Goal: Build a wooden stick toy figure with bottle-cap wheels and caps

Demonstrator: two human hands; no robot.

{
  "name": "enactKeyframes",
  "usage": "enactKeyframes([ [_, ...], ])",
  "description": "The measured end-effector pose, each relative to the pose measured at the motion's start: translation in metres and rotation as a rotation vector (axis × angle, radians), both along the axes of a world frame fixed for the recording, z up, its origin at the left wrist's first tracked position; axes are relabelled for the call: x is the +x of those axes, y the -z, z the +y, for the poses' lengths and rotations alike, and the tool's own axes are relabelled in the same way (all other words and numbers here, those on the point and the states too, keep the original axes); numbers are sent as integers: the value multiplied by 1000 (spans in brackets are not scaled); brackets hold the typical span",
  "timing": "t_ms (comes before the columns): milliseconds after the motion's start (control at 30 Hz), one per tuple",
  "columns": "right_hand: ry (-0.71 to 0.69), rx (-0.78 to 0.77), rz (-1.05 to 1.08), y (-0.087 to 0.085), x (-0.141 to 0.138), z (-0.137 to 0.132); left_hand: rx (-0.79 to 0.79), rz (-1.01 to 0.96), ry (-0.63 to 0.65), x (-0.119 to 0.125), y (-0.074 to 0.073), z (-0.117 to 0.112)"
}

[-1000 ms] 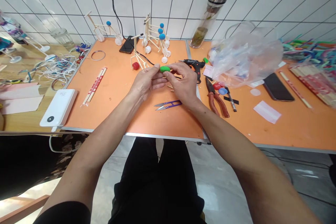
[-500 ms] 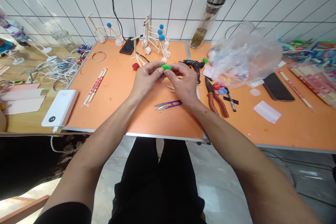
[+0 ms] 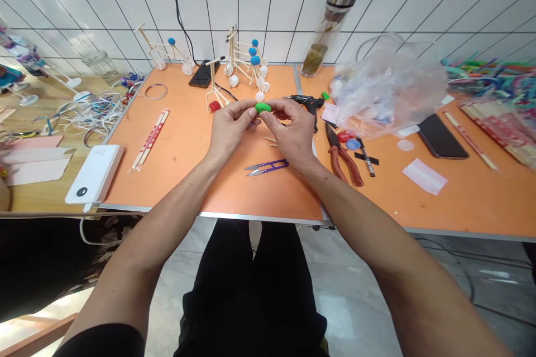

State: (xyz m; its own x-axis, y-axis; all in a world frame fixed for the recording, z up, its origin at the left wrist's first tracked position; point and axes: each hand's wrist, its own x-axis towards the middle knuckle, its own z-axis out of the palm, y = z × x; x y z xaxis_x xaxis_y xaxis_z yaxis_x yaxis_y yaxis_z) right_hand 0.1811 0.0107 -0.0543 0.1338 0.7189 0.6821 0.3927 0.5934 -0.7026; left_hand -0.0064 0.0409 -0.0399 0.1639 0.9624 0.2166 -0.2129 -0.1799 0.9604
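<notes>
A smooth bright green lump of what looks like modelling clay (image 3: 263, 107) is pinched between my two hands above the orange table (image 3: 184, 178). My left hand (image 3: 231, 127) grips its left side with thumb and fingers, and my right hand (image 3: 293, 125) grips its right side. Purple thread snips (image 3: 267, 167) lie below the hands on the table. Just behind my left hand stands a small stick model (image 3: 213, 86) with a red lump (image 3: 214, 106) at its base. Short wooden stick pieces (image 3: 270, 141) lie partly hidden by my right hand.
Right of my hands are a black glue gun (image 3: 309, 104), red-handled pliers (image 3: 344, 159), a clear plastic bag (image 3: 389, 89) and a phone (image 3: 443, 136). Wrapped chopsticks (image 3: 151, 139) and a white power bank (image 3: 94, 174) lie left. A tall bottle (image 3: 329, 33) stands by the wall.
The green lump looks slightly taller and fuller between my fingers. Both hands stay in nearly the same place, and the view has shifted a little.
</notes>
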Motion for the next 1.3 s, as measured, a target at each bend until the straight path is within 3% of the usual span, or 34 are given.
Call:
enactKeyframes([
  [200,-12,-34,4,1,-1,0,-181,-27,-37,5,-19,-17],
  [400,20,-36,-93,1,-1,-2,-373,-86,55,5,-27,-19],
  [733,29,31,-155,6,-2,-1,-408,-127,110,3,-24,-18],
  [1300,55,14,-237,8,-3,-1,-457,-140,78,6,-26,-18],
])
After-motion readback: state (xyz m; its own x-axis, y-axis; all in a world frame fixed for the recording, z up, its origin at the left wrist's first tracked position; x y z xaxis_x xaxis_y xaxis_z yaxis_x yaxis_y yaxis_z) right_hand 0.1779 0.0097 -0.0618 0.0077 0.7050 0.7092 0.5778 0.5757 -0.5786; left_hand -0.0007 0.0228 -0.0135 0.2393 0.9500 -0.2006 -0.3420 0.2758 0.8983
